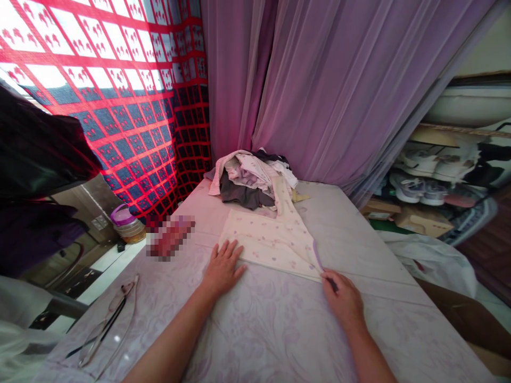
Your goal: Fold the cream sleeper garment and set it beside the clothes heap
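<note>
A cream garment point(271, 240) with small pink flowers and lilac trim lies spread flat on the bed point(279, 330). My left hand point(222, 267) rests flat on its near left corner, fingers stretched out. My right hand point(344, 298) is closed in a pinch on the garment's near right edge by the lilac trim. Behind the garment sits a heap of mixed clothes point(251, 178).
Eyeglasses point(107, 319) lie on the bed's near left part beside a blurred patch point(170, 236). A plastic jar with a purple lid point(126, 223) stands left of the bed. Purple curtains point(339, 85) hang behind. Shelves with shoes point(431, 186) are at right.
</note>
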`<state>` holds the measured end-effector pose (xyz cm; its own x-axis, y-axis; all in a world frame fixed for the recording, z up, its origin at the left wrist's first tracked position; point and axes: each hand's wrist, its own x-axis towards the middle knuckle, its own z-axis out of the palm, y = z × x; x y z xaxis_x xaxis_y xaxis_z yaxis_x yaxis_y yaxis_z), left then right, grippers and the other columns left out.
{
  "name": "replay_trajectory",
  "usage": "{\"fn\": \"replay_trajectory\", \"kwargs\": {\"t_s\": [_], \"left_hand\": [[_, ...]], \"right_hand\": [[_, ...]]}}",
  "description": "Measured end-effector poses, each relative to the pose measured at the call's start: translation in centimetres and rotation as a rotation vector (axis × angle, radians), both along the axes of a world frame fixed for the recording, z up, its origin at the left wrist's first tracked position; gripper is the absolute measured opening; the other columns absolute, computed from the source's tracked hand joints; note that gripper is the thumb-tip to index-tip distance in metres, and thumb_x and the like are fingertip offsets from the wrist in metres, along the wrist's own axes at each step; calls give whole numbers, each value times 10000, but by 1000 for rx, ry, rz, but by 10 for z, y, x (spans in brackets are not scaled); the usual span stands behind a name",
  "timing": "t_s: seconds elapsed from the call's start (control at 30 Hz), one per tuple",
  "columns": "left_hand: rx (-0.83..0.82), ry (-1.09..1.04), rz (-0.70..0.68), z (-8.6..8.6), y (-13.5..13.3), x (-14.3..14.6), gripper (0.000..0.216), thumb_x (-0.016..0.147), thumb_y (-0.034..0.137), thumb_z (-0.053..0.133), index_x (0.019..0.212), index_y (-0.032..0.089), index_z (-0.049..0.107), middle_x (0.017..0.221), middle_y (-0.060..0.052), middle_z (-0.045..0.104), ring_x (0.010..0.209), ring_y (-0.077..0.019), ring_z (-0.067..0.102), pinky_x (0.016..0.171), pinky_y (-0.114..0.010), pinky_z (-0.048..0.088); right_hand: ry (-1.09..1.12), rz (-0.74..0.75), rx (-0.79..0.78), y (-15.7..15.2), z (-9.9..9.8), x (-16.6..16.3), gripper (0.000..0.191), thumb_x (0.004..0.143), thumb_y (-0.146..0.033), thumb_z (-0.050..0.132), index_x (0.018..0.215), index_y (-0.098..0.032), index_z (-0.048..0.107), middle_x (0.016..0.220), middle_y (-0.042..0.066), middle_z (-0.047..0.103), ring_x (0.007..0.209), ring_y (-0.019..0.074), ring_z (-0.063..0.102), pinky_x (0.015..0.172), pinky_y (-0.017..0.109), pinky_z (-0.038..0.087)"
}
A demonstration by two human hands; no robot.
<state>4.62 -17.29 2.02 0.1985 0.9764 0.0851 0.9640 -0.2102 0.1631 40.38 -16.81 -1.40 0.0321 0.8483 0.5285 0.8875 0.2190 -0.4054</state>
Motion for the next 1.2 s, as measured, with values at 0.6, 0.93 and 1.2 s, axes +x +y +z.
{"fn": "replay_trajectory", "kwargs": {"t_s": [0.6, 0.93, 1.2], "left_hand": [[42, 25, -15, -5, 2, -4, 583, 910, 550, 339, 1420, 271, 383, 1513, -57, 338, 1397, -279, 269, 1128, -520, 173], [68, 46, -17, -8, 4, -5, 574, 909, 535, 348, 1416, 270, 394, 1505, -59, 351, 1393, -279, 280, 1125, -517, 182], [64, 46, -18, -9, 3, -4, 583, 906, 543, 337, 1417, 270, 393, 1507, -51, 349, 1393, -280, 279, 1125, -519, 177]], "right_hand": [[56, 27, -27, 1, 0, 1, 262, 781, -364, 453, 785, -236, 681, 925, 65, 722, 869, 230, 658, 816, 383, 513], [-9, 42, -42, 34, 48, -6, 273, 805, -307, 446, 906, -230, 689, 1055, 66, 695, 981, 216, 623, 870, 354, 479], [-72, 45, -111, 81, 45, -33, 268, 818, -213, 444, 903, -223, 698, 1020, 50, 699, 933, 196, 618, 855, 313, 456]]}}
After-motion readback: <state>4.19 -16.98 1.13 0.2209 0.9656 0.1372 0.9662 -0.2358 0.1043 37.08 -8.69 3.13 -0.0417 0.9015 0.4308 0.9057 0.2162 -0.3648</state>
